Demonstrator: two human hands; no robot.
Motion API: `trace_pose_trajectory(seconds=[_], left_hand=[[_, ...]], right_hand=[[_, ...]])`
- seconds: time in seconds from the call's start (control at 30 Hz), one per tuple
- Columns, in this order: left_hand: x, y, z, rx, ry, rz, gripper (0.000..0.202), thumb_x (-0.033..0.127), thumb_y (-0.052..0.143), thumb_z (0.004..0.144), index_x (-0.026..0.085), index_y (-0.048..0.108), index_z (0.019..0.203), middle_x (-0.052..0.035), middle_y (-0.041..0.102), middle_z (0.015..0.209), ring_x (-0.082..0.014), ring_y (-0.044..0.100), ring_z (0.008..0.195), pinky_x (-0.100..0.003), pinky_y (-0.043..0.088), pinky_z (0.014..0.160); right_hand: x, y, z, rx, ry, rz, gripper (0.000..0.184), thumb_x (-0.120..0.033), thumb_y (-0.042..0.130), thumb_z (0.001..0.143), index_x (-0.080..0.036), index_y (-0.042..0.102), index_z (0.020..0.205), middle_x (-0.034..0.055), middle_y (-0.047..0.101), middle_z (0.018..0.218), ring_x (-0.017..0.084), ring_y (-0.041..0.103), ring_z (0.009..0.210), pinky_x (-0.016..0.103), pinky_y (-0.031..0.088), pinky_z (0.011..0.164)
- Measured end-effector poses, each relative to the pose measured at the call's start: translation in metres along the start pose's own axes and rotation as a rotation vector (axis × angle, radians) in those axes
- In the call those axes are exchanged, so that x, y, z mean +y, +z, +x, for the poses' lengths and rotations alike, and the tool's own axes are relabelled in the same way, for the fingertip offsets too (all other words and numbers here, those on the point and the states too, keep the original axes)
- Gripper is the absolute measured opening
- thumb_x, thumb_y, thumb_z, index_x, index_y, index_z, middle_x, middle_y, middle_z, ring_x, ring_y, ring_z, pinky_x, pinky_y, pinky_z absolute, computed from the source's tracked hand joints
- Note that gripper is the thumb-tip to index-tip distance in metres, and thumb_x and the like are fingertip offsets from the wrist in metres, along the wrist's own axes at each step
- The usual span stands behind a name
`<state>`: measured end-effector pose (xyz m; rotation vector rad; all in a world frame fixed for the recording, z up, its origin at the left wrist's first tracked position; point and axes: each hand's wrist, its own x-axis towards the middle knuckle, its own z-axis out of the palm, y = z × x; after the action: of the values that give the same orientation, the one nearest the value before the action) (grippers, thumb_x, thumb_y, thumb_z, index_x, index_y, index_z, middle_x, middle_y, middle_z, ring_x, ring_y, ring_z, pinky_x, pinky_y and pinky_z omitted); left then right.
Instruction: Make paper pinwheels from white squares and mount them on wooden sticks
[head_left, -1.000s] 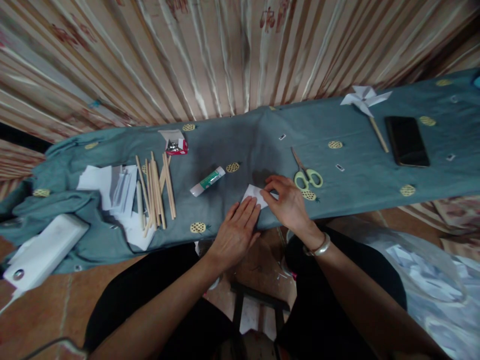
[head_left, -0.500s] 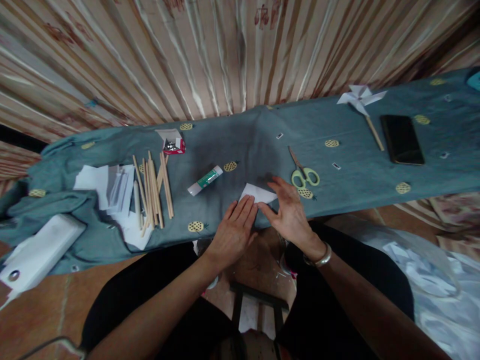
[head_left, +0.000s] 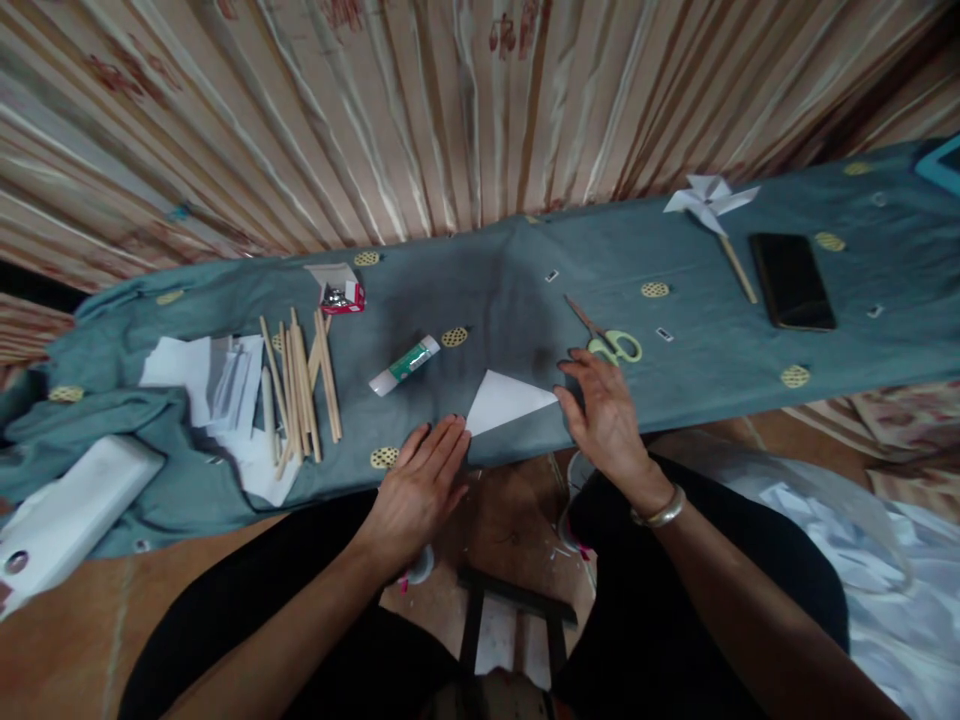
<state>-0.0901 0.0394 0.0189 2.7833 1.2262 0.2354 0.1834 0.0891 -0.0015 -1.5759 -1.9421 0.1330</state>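
A folded white paper triangle point(head_left: 504, 404) lies flat near the front edge of the cloth-covered table. My left hand point(head_left: 418, 482) rests with fingers stretched out, its fingertips touching the paper's lower left corner. On the other side, my right hand point(head_left: 604, 420) has its thumb against the paper's pointed right tip, fingers apart and curved. Just beyond those fingers are scissors point(head_left: 616, 345) with light green handles. A glue stick point(head_left: 405, 365) with a green label lies behind the paper, to its left.
At left are wooden sticks point(head_left: 303, 390), white paper pieces point(head_left: 180, 365), a small red box point(head_left: 343, 298) of shiny metal bits and a white device point(head_left: 82, 515). A paper pinwheel point(head_left: 711, 203) and a black phone point(head_left: 791, 281) lie at right. A plastic bag point(head_left: 892, 600) stands on the floor.
My hands have moved apart, the left toward the lower left and the right slightly rightward. More of the paper triangle now shows between them.
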Motion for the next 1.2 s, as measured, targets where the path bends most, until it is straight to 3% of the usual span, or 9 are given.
trace_pose_trajectory(seconds=[0.13, 0.4, 0.57, 0.7, 0.8, 1.0, 1.1, 1.2], left_hand=[[-0.001, -0.003, -0.007, 0.035, 0.003, -0.011, 0.044, 0.02, 0.049, 0.095, 0.005, 0.05, 0.136, -0.0188, 0.053, 0.144, -0.0288, 0.048, 0.136, -0.048, 0.039, 0.114], [-0.001, -0.011, 0.002, 0.104, 0.01, 0.016, 0.034, 0.02, 0.05, 0.095, 0.005, 0.06, 0.124, -0.0181, 0.063, 0.133, -0.0288, 0.058, 0.125, -0.048, 0.046, 0.108], [-0.002, -0.014, 0.004, 0.127, 0.016, -0.006, 0.03, 0.019, 0.05, 0.096, 0.006, 0.063, 0.119, -0.0176, 0.066, 0.128, -0.0292, 0.061, 0.121, -0.051, 0.047, 0.106], [-0.004, -0.015, 0.003, 0.147, -0.01, -0.079, 0.027, 0.018, 0.05, 0.096, 0.01, 0.066, 0.115, -0.0156, 0.067, 0.126, -0.0285, 0.062, 0.12, -0.051, 0.048, 0.105], [-0.007, -0.017, 0.005, 0.155, -0.123, -0.273, 0.028, 0.026, 0.052, 0.096, 0.014, 0.067, 0.116, -0.0142, 0.067, 0.128, -0.0271, 0.063, 0.119, -0.048, 0.049, 0.104], [-0.014, -0.023, 0.029, 0.251, -0.579, -0.853, 0.061, 0.052, 0.059, 0.088, 0.015, 0.054, 0.137, -0.0148, 0.059, 0.139, -0.0295, 0.056, 0.128, -0.048, 0.043, 0.11], [-0.013, -0.024, 0.046, 0.245, -0.682, -1.167, 0.069, 0.061, 0.063, 0.08, 0.013, 0.061, 0.129, -0.0155, 0.067, 0.127, -0.03, 0.063, 0.118, -0.043, 0.051, 0.1], [-0.011, -0.026, 0.061, 0.202, -0.75, -1.329, 0.062, 0.062, 0.066, 0.074, 0.014, 0.071, 0.112, -0.0136, 0.075, 0.109, -0.027, 0.071, 0.096, -0.034, 0.057, 0.076]], right_hand=[[-0.001, 0.002, -0.001, -0.01, 0.019, 0.011, 0.028, -0.031, 0.049, 0.096, -0.013, 0.063, 0.113, 0.0188, 0.061, 0.129, 0.032, 0.054, 0.123, 0.052, 0.044, 0.106], [-0.006, -0.01, 0.003, -0.042, 0.038, 0.164, 0.03, -0.029, 0.043, 0.099, -0.017, 0.063, 0.117, 0.016, 0.06, 0.132, 0.028, 0.054, 0.127, 0.051, 0.04, 0.11], [-0.016, -0.007, 0.003, -0.155, 0.014, 0.248, 0.03, -0.04, 0.063, 0.089, -0.021, 0.067, 0.111, 0.0137, 0.053, 0.143, 0.03, 0.051, 0.131, 0.051, 0.04, 0.109], [-0.016, -0.004, 0.003, -0.2, 0.06, 0.338, 0.015, -0.032, 0.067, 0.085, -0.022, 0.069, 0.097, 0.0124, 0.055, 0.141, 0.031, 0.052, 0.13, 0.052, 0.039, 0.109], [-0.014, -0.006, 0.005, -0.234, 0.112, 0.447, 0.007, -0.027, 0.063, 0.086, -0.023, 0.068, 0.086, 0.0116, 0.057, 0.14, 0.029, 0.054, 0.129, 0.051, 0.038, 0.11], [-0.017, -0.013, 0.011, -0.257, 0.191, 0.654, 0.007, -0.028, 0.063, 0.085, -0.024, 0.069, 0.085, 0.0097, 0.061, 0.136, 0.026, 0.056, 0.128, 0.047, 0.038, 0.11], [-0.02, -0.016, 0.014, -0.238, 0.175, 0.692, 0.007, -0.028, 0.064, 0.085, -0.024, 0.07, 0.084, 0.0095, 0.061, 0.135, 0.025, 0.055, 0.129, 0.047, 0.038, 0.11], [-0.021, -0.02, 0.016, -0.221, 0.142, 0.701, 0.007, -0.028, 0.064, 0.086, -0.024, 0.07, 0.086, 0.0097, 0.06, 0.137, 0.025, 0.056, 0.129, 0.047, 0.04, 0.11]])
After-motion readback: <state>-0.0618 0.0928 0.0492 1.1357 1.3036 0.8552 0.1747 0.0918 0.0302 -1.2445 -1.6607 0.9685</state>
